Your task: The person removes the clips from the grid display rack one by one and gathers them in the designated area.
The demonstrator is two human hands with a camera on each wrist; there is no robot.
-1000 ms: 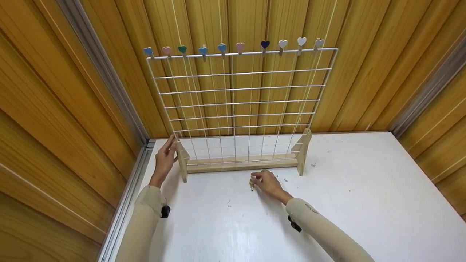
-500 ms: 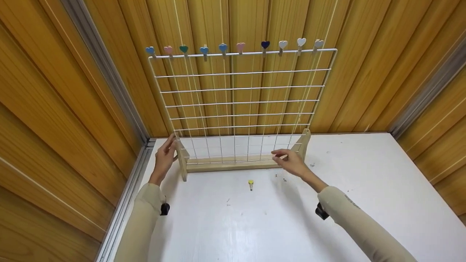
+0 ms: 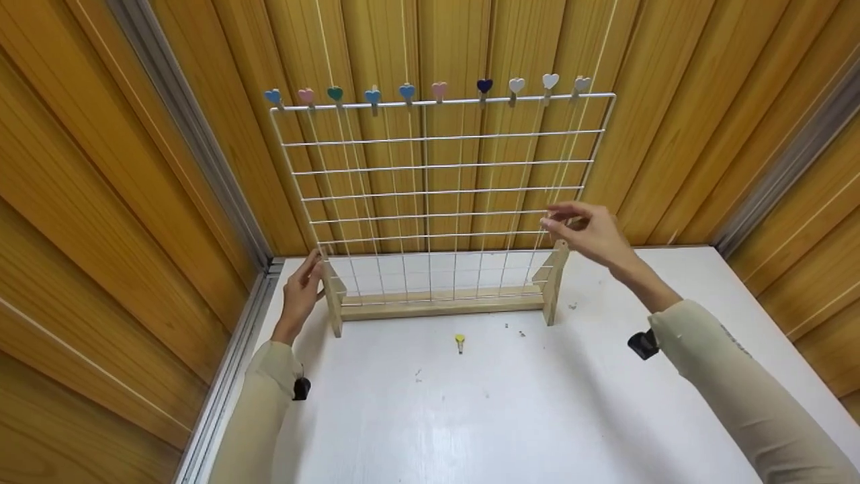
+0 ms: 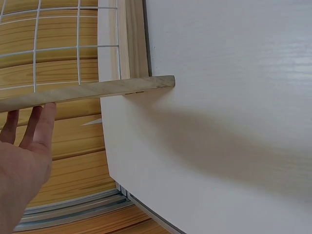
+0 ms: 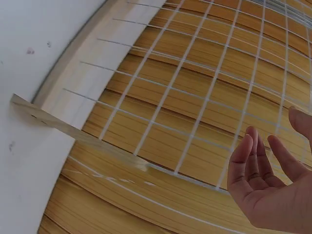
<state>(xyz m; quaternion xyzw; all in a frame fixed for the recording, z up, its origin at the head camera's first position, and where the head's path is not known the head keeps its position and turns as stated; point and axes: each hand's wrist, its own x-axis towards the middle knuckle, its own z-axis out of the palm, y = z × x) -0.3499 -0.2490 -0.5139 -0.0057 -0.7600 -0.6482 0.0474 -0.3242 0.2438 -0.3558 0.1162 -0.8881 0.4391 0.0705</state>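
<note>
At the centre of the head view, a white wire rack (image 3: 424, 167) upright in a wooden stand (image 3: 440, 309), on a white table (image 3: 403, 430). Along the top bar, across the upper part of the frame, a row of ten heart-topped clips (image 3: 440, 89): from left to right light blue, pink, green, two blue, pink, dark blue, then three white or pale. Just below the middle of the frame, in front of the stand, a yellow-topped clip (image 3: 459, 341) lying loose on the table, well apart from both hands.

Left of centre, the left hand (image 3: 301, 296) at the outer side of the stand's left leg (image 3: 332, 302); in the left wrist view, fingers extended and slightly spread, tips against the wood.

Right of centre, the right hand (image 3: 594, 235) raised by the rack's lower right edge, fingers gently bent, thumb apart, nothing visible between; contact with the wire impossible to tell.

At lower left and lower right, beige sleeves (image 3: 739, 390), each with a small black device (image 3: 643, 345) near the cuff. Across the top and both sides, wood-patterned panels (image 3: 504, 40); at upper left, a grey metal rail (image 3: 195, 121).
</note>
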